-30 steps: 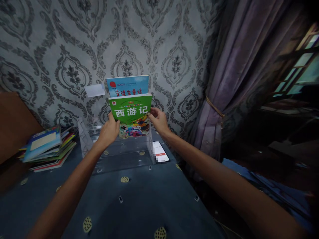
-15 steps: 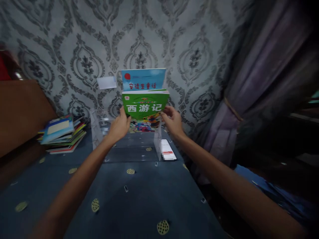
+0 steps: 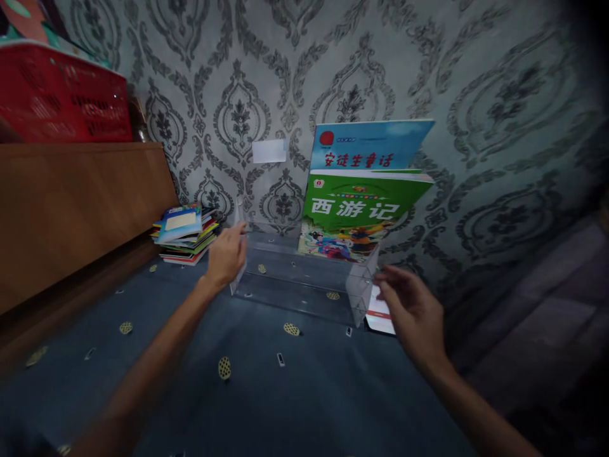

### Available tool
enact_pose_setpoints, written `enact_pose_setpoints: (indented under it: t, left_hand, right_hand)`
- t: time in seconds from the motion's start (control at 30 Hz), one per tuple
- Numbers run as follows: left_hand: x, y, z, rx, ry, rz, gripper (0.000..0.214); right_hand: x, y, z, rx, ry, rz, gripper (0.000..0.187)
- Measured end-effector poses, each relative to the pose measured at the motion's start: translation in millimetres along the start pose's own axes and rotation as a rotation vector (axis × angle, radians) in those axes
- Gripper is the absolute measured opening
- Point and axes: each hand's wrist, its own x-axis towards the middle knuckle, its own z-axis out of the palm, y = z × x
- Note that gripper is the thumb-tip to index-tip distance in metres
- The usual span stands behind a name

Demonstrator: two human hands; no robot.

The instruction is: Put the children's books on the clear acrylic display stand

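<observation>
A green picture book (image 3: 354, 212) stands upright in a clear acrylic stand (image 3: 299, 279) on the blue cloth. Behind it stands a blue picture book (image 3: 368, 145), its top showing above the green one. My left hand (image 3: 227, 254) hovers at the stand's left side panel with loosely curled fingers and holds nothing. Low at the stand's right end, my right hand (image 3: 413, 309) has its fingers apart and is empty, just in front of a phone (image 3: 379, 315) lying on the cloth.
A stack of picture books (image 3: 184, 232) lies at the back left by the wall. A wooden cabinet (image 3: 71, 203) runs along the left with a red basket (image 3: 61, 95) on top. Patterned wallpaper closes the back. The blue cloth (image 3: 285, 393) spreads toward me.
Both hands have let go of the green book, which now stands in the stand. My left hand has drifted left and my right hand down and back. The view has swung left.
</observation>
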Motion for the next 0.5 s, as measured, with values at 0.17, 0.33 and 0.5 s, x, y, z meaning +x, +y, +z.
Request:
enact_pose_setpoints:
  t: [0.17,0.33,0.5]
  left_hand:
    - [-13.6,-92.4,0.5,0.343,-0.121,-0.341,0.04]
    - [-14.8,-145.4,9.6,0.458,-0.202,-0.496,0.054]
    - [-4.2,-172.5,17.2,0.521,-0.266,-0.5,0.066]
  right_hand:
    - [-68.4,7.6,4.2,-0.105,-0.261,-0.003,0.033]
    - [-107.4,9.8,13.3,-0.13,-0.42,-0.031,0.03]
    - [-122.9,24.2,16.1,-0.133,-0.444,0.054,0.035]
